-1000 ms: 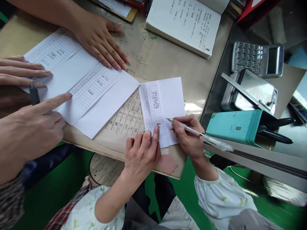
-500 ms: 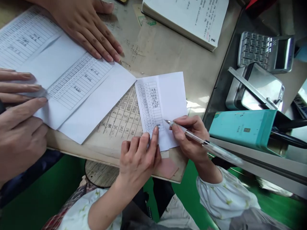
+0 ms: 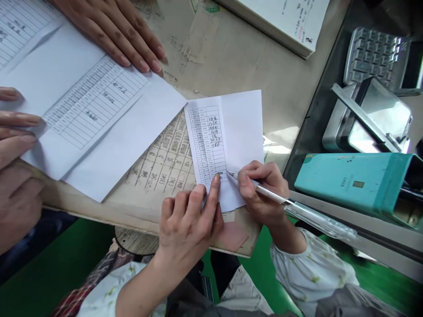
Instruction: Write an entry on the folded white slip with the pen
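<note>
The right hand [image 3: 262,191] curls closed around a clear pen [image 3: 271,194], its tip at the foot of a folded ruled form [image 3: 206,141] mid-frame on the worktop [image 3: 251,57]; the left hand [image 3: 187,224], fingers spread, presses the paper steady for writing.

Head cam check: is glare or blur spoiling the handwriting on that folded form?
Head view: the handwritten column on the folded paper form is in focus with no glare on it, though too small to read; glare falls on the metal tin and a sunlit tabletop patch; the clear pen blurs toward its far end.
</note>
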A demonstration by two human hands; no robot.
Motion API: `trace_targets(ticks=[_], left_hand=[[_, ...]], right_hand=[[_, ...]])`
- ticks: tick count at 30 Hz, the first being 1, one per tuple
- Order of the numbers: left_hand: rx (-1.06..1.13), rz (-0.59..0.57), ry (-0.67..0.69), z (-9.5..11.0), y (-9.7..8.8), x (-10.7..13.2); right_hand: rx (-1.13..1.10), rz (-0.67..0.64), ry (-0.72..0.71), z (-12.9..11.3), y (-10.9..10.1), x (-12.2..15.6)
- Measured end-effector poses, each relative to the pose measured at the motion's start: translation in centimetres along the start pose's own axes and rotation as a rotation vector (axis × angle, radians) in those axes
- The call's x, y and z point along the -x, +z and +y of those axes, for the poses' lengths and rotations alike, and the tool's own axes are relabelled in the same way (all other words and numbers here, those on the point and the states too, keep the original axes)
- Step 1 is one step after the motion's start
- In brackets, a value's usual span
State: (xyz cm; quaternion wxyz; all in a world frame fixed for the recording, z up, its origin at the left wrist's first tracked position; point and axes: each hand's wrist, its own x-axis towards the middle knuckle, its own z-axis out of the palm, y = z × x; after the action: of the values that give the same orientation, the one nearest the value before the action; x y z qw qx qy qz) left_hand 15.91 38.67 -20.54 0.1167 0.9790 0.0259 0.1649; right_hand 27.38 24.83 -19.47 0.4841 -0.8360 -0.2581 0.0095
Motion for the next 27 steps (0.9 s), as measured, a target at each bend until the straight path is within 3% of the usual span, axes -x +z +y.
trace_targets(ticks=[3, 7, 11, 27], left_hand=[[0.006, 0.001, -0.02, 0.09, 0.11, 0.11], [0.048, -0.001, -0.049, 0.17, 0.23, 0.35], [0.013, -0.013, -0.041, 0.2, 0.2, 0.39], [0.048, -0.013, -0.05, 0.14, 0.0, 0.15]], right_hand=[[0.003, -0.032, 0.015, 0.02, -0.12, -0.15], [0.097, 0.017, -0.053, 0.06, -0.28, 0.01], [0.139, -0.061, -0.122, -0.06, -0.44, 0.11], [0.163, -0.07, -0.132, -0.23, -0.35, -0.14]])
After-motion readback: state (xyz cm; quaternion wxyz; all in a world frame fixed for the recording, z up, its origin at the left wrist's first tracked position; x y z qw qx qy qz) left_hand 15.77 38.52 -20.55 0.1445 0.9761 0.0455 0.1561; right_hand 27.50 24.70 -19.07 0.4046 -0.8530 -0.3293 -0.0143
